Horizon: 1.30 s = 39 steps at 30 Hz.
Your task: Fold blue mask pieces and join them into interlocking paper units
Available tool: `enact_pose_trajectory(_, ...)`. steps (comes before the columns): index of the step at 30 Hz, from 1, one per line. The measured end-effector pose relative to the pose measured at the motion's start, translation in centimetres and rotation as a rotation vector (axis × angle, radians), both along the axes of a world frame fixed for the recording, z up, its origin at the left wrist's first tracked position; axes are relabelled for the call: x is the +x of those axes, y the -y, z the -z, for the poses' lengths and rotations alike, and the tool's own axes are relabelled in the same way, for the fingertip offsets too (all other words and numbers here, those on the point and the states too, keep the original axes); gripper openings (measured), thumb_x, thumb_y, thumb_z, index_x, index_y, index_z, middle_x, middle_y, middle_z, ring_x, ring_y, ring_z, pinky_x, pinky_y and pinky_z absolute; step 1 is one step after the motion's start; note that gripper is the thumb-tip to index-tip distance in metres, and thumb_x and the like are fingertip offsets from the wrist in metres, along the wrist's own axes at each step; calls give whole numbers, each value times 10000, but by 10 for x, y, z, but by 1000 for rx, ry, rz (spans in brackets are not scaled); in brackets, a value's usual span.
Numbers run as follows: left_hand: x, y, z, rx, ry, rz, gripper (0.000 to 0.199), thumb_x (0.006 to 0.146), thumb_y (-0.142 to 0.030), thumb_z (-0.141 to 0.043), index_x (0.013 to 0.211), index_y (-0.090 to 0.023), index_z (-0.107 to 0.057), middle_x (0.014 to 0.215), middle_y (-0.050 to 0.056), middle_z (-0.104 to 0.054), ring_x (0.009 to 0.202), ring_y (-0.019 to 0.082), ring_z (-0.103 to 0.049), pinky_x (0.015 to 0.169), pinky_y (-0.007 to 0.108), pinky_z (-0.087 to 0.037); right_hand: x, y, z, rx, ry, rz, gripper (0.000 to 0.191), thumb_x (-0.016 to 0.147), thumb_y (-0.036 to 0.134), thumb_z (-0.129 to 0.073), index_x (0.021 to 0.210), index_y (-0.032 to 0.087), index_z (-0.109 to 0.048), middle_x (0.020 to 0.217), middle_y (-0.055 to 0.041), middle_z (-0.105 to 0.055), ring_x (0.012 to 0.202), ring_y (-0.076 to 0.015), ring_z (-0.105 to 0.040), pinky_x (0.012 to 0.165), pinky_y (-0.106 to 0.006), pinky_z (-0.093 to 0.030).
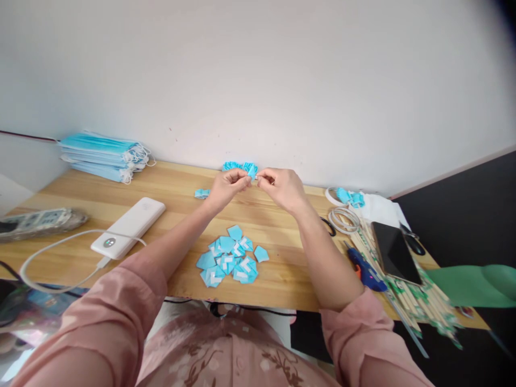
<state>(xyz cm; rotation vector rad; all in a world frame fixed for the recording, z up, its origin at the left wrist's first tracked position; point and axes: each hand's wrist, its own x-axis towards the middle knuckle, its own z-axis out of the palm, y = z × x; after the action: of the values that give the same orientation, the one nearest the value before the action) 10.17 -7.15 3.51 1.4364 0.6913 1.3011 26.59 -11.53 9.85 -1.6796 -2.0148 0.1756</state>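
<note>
- Done, I judge: the pile of folded blue pieces [228, 261], several showing white strips.
- Beyond the pile, my left hand [228, 187] and right hand [284, 188] nearly meet, forearms stretched either side.
- Left to finish, I think: the blue piece [252, 170] beyond the pile, pinched in my left fingertips; my closed right fingertips seem to grip its white edge.

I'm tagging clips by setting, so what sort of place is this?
Probably a small craft workspace, perhaps at home: a wooden table against a plain wall, with folded blue pieces and what looks like a glue gun.
</note>
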Motion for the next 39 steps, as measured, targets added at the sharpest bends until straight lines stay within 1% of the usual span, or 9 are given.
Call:
enact_pose_trajectory(14,-3,-3,2,-8,53,1,253,725,-384,-766,727,-156,-654,638,0,-663,564,89,-560,577,220,-456,3,-1,0,16,-21,-11,265,853,289,-542,951,222,-779,815,-17,-758,695,-154,-611,638,-267,-358)
enact_pose_trajectory(17,-3,-3,1,-7,55,10,245,735,-377,-757,733,-156,-653,642,1,-661,565,89,-560,579,221,-454,3,0,-1,18,-40,-26,246,858,303,-553,909,213,-777,747,-3,-729,657,-140,-583,625,-264,-346)
enact_pose_trajectory(20,-4,-3,1,-5,50,16,250,752,-386,-741,729,-158,-642,648,3,-654,574,91,-560,588,226,-452,8,-1,-1,1,-123,-83,300,888,408,-560,835,188,-756,689,-3,-695,625,-129,-561,604,-257,-350)
enact_pose_trajectory(23,-6,-3,1,-11,71,40,262,763,-400,-730,723,-164,-623,653,5,-652,588,98,-566,602,232,-454,14,-4,-1,5,-285,-148,374,926,481,-515,929,173,-728,770,-25,-722,683,-137,-608,642,-250,-414)
enact_pose_trajectory(25,-6,-4,2,-22,93,75,273,764,-413,-730,728,-167,-616,659,7,-655,593,102,-571,612,237,-459,17,-6,0,5,-369,-163,355,919,468,-531,1014,173,-704,820,-34,-730,735,-144,-633,689,-256,-452)
enact_pose_trajectory(28,-6,-4,4,-28,104,112,288,764,-429,-736,735,-168,-615,662,8,-656,595,104,-572,617,240,-460,17,-6,-1,-45,-430,-186,349,850,442,-629,1063,170,-681,786,-17,-699,717,-140,-611,695,-265,-461)
enact_pose_trajectory(34,-8,-6,4,-17,94,101,270,773,-405,-726,724,-165,-612,648,6,-650,591,101,-568,612,236,-456,17,-3,-6,-87,-504,-292,406,767,307,-675,1150,176,-639,813,11,-650,739,-125,-584,719,-262,-452)
enact_pose_trajectory(36,-8,-6,4,-28,77,94,270,760,-405,-730,721,-166,-610,635,5,-646,586,102,-567,606,236,-456,18,-3,-6,-88,-506,-309,389,754,276,-650,1130,181,-636,800,20,-620,731,-124,-571,715,-261,-448)
enact_pose_trajectory(39,-8,-5,3,-39,49,74,273,737,-402,-742,712,-168,-604,615,1,-642,568,100,-560,595,235,-453,19,-3,-7,-81,-490,-334,229,733,248,-598,946,179,-644,795,13,-607,741,-127,-554,712,-262,-438)
